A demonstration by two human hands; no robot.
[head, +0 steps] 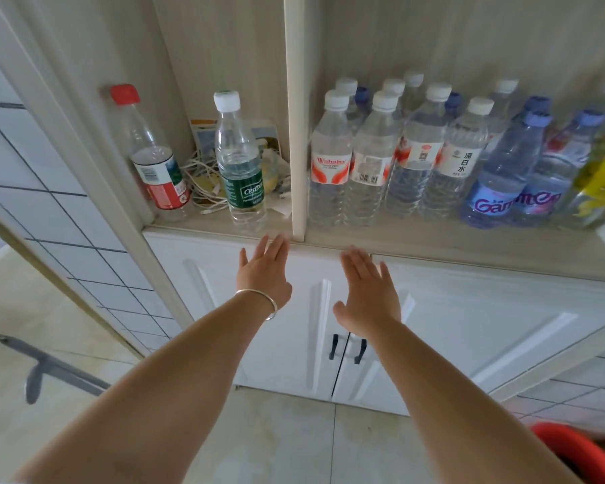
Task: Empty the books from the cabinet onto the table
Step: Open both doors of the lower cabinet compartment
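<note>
Left hand (264, 270): flat, fingers spread, grasping nothing, bracelet (259, 298) at the wrist.
Right hand (369, 295): flat too, empty.
Below both: closed cabinet doors (294, 309), black handles (348, 347).
Above: shelf (433, 242) of bottles (364, 162).
Books: none visible, likely behind the doors; probably stiff, heavy, best gripped by the spine.

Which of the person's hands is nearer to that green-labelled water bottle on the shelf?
The left. The left hand is spread open just below the shelf edge, almost directly under the green-labelled bottle. The right hand is also open, lower and off to the bottle's right, over the cabinet doors.
</note>
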